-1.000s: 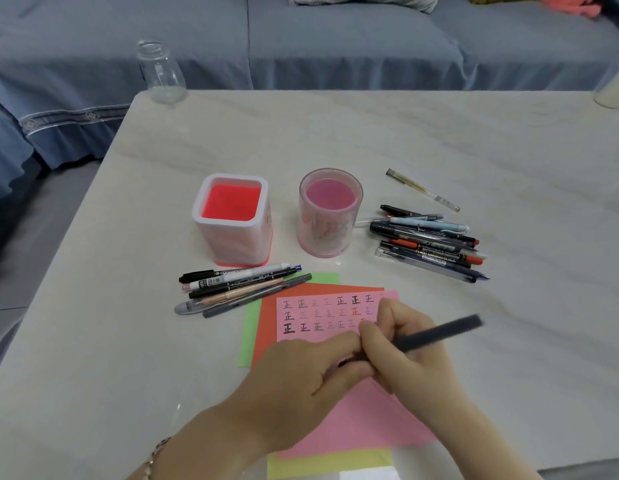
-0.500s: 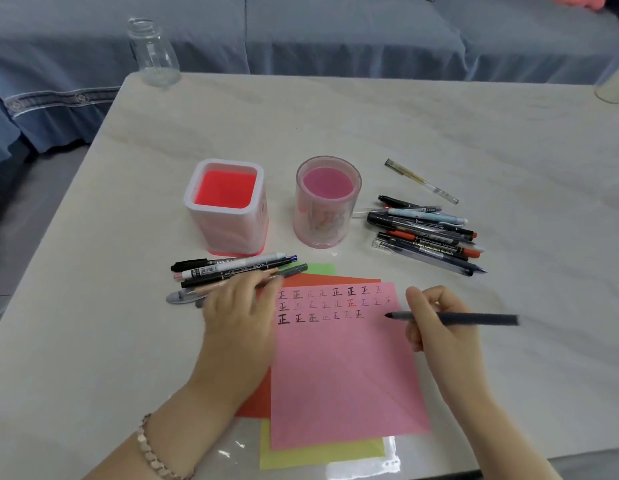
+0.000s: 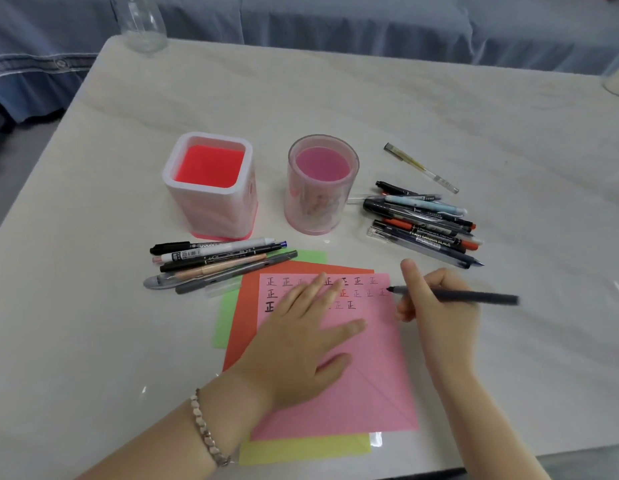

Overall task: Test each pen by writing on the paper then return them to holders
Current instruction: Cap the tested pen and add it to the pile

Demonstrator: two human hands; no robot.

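Presently: left hand (image 3: pixel 301 341), fingers straight, lies flat on the pink paper (image 3: pixel 356 393). Right hand (image 3: pixel 436 306) grips a dark pen (image 3: pixel 474 297), tip at the paper's upper right edge. Paper lies on the bench (image 3: pixel 474 116), topmost of several coloured sheets. Beyond the paper: square holder (image 3: pixel 214 216), round holder (image 3: pixel 315 209). Beyond-left of the paper: pen row (image 3: pixel 214 261). Beyond-right: pen pile (image 3: pixel 422 223).

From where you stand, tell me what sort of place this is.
Probably a home living room: a pale marble-look table stands in front of a blue-covered sofa, and a glass bottle sits at its far corner.
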